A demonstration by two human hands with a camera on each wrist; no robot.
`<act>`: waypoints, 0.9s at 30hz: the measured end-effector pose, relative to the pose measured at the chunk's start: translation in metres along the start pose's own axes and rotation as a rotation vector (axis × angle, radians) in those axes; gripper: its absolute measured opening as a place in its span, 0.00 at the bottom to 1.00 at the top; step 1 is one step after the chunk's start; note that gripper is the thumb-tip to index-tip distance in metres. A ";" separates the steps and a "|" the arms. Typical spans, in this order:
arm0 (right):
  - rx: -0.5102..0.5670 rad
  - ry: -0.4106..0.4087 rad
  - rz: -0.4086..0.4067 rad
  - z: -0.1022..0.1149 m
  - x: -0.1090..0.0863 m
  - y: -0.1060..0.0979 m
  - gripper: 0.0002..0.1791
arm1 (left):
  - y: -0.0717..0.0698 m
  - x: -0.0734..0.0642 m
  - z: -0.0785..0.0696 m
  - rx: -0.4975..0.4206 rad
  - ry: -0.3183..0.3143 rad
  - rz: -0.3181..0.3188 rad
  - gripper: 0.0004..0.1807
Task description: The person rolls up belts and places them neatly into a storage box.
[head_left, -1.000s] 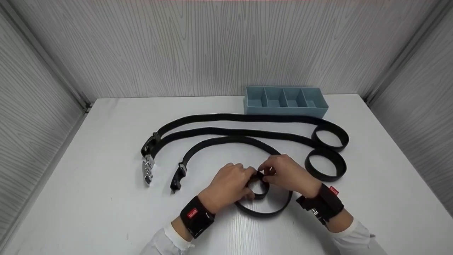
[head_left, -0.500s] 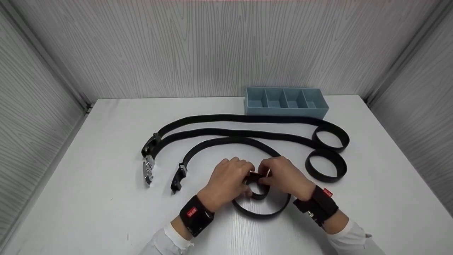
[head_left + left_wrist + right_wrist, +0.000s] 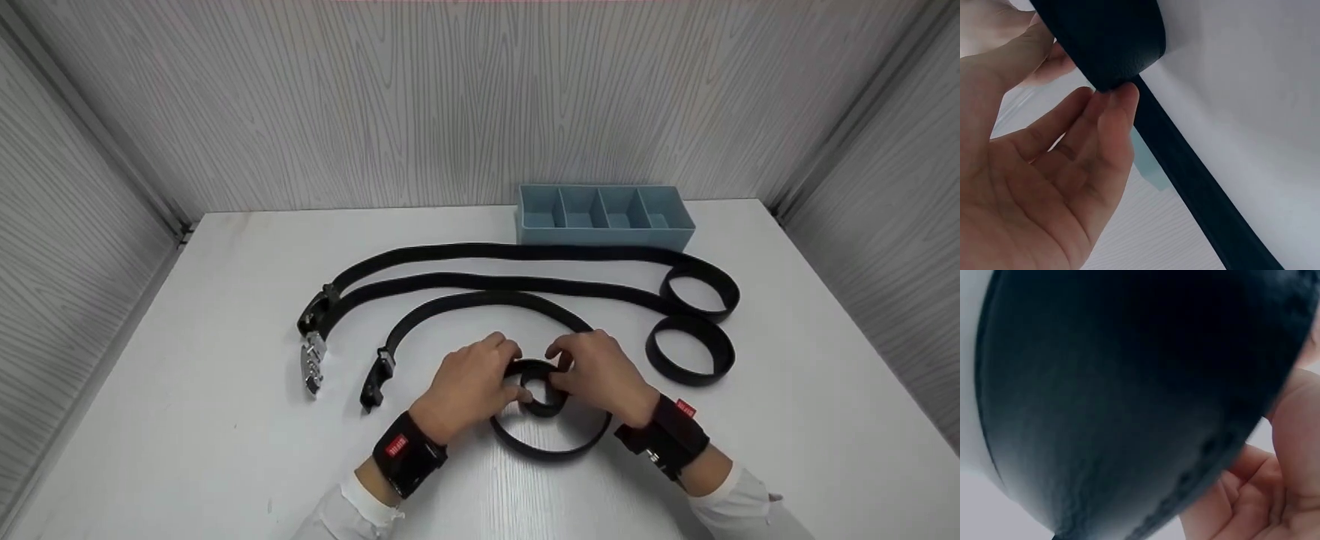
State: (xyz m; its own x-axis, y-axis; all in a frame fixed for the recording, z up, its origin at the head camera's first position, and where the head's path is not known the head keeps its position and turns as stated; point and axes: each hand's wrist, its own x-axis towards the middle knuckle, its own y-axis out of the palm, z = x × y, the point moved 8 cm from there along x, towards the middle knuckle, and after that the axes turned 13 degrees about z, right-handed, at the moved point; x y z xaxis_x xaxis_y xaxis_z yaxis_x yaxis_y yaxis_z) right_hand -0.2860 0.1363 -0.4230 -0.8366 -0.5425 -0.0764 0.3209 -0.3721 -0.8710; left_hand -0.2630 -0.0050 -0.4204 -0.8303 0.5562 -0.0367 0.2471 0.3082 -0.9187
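A black belt (image 3: 480, 298) lies nearest on the table, its dark buckle (image 3: 376, 379) at the left end. Its other end is wound into a small coil (image 3: 546, 409) inside a wider loop of the same strap. My left hand (image 3: 465, 386) grips the coil's left side, thumb near the coil and fingertips at the strap. In the left wrist view, fingers (image 3: 1120, 107) touch the strap's edge. From the right, my right hand (image 3: 600, 371) pinches the coil between thumb and fingers. Black strap fills most of the right wrist view, hiding the fingertips.
Two more black belts lie behind, with buckles (image 3: 312, 364) at left and looped ends (image 3: 690, 351) at right. A light-blue box (image 3: 606, 236) with several compartments stands at the back. Grey wood-grain panels (image 3: 450, 105) enclose the white table (image 3: 187, 375).
The coil has shifted slightly left. My left fingers have drawn a little away from the right hand, and more of the strap behind the coil now shows. The other belts are unmoved.
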 end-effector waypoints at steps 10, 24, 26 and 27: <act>0.039 -0.010 0.035 -0.001 0.005 0.004 0.06 | 0.003 0.012 0.005 -0.157 -0.107 0.087 0.14; 0.111 -0.013 0.155 0.005 0.006 0.004 0.05 | -0.006 0.031 0.005 -0.139 0.016 0.059 0.03; 0.129 -0.011 0.162 0.004 0.006 0.005 0.04 | -0.006 0.031 0.004 -0.132 0.029 0.054 0.03; 0.141 -0.005 0.163 0.003 0.006 0.006 0.03 | -0.005 0.031 0.004 -0.134 0.030 0.054 0.03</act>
State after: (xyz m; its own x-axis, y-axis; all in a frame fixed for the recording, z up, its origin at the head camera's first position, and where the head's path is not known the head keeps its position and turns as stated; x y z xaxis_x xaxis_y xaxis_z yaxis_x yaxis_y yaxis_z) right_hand -0.2874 0.1284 -0.4272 -0.7664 -0.6079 -0.2078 0.5108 -0.3804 -0.7709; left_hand -0.2920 0.0072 -0.4185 -0.7990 0.5971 -0.0705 0.3571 0.3769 -0.8547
